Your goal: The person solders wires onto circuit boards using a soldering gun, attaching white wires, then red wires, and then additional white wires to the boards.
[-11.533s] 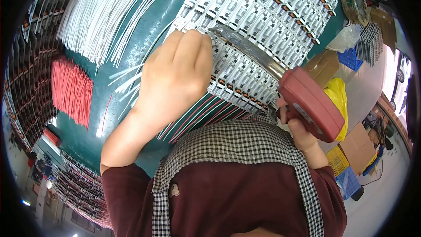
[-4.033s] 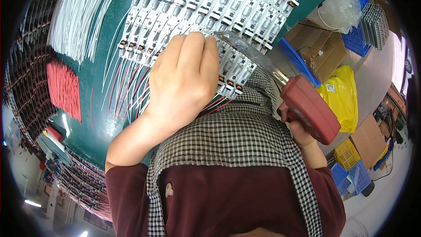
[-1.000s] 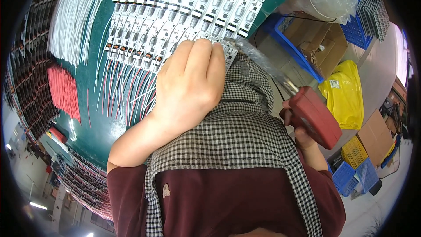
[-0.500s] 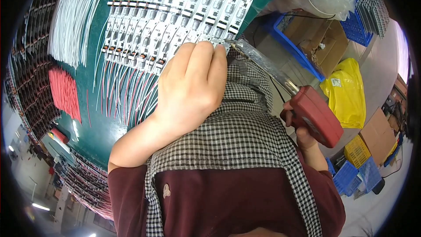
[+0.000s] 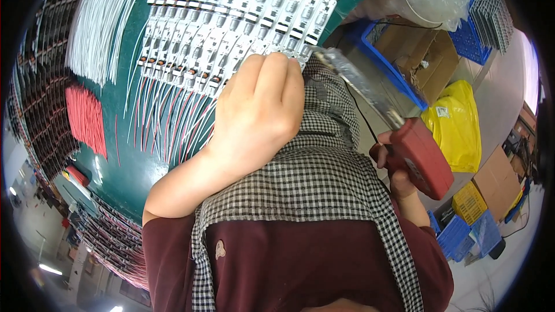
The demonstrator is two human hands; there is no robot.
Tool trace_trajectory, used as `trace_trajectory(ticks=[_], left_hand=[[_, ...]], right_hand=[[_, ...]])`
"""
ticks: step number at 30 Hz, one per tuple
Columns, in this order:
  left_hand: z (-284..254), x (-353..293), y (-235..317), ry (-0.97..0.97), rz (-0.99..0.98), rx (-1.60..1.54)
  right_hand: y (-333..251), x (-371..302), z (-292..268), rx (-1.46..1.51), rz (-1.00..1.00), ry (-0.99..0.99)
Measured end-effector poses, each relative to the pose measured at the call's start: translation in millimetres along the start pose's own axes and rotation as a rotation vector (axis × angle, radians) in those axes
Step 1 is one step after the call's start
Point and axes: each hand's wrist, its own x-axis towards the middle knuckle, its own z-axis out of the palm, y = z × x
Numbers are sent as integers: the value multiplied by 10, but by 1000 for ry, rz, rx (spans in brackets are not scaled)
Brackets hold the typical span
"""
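My left hand point(image 5: 260, 104) lies over the near right part of a panel of white circuit boards point(image 5: 231, 23), its fingers curled down and pressed together. Whatever sits under those fingertips is hidden. My right hand point(image 5: 399, 167) is wrapped round the red handle of a soldering gun point(image 5: 419, 159). The gun's long metal barrel points up and left, and its tip is close to the panel's near right corner, just beyond my left fingers. I cannot tell whether the tip touches a board. Red and white wires point(image 5: 173, 115) trail from the panel's near edge.
On the green table point(image 5: 130, 133), a bundle of white wires point(image 5: 95, 37) and a bundle of red wires point(image 5: 87, 118) lie at left. Racks of boards point(image 5: 40, 81) stand beyond. To the right are a blue crate point(image 5: 399, 75) with cardboard, a yellow bag point(image 5: 457, 127) and a clear plastic bag point(image 5: 436, 0).
The soldering gun's tip has shifted slightly right, and its handle has dipped a little. My left hand and the panel appear slightly farther right. Both hands keep their grip.
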Motion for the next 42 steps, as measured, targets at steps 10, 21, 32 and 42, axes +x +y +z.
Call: trace_trajectory(ticks=[10,21,32,42], left_hand=[[-539,-265,-443,-54,-353,-8],[-1331,-1545,-1676,-148,-737,395],[-1562,-1652,-2151,-161,-1063,-108],[-1636,-1622,-2293,-97,-1069,-382]], right_hand=[[-1,90,99,153,-121,228],[-132,272,302,69,-183,180],[-129,187,329,44,-204,186],[-79,162,311,84,-190,209]])
